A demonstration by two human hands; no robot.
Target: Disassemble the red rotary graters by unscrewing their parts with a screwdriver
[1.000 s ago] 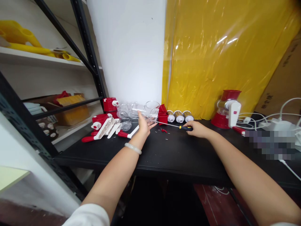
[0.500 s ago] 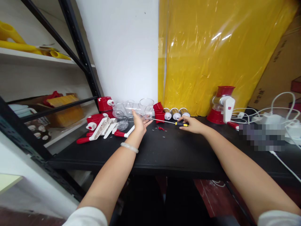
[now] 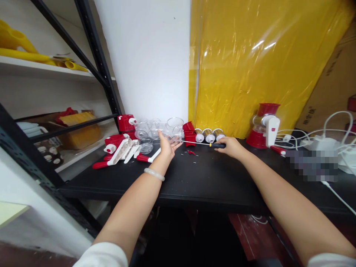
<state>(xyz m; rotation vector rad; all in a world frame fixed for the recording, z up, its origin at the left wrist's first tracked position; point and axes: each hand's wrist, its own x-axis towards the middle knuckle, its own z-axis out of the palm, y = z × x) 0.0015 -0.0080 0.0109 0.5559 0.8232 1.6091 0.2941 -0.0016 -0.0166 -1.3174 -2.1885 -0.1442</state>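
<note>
My left hand (image 3: 167,147) supports a clear plastic housing (image 3: 175,126) of a drum grater from below, fingers stretched along it and thumb up. A long-shafted screwdriver (image 3: 197,143) lies level in my right hand (image 3: 231,147), whose fingers close round the end of its black and yellow handle. The shaft's tip points left and meets the edge of the clear housing near my left fingertips; exact contact is too small to tell. Below the shaft, a small red part (image 3: 191,152) and several tiny pale pins lie on the black table (image 3: 183,181).
More clear housings (image 3: 141,129) and red-handled white cranks (image 3: 119,152) stand at left. Red hoppers (image 3: 189,131) and metal grater drums (image 3: 208,135) are behind the screwdriver. An assembled grater (image 3: 260,128) stands right, beside white cables and chargers (image 3: 324,142). A shelf rack (image 3: 101,70) borders the left.
My right hand's grip on the screwdriver has shifted, with the handle turned and the fingers closer round its end. My left hand stays at the housing. The whole view has shifted slightly.
</note>
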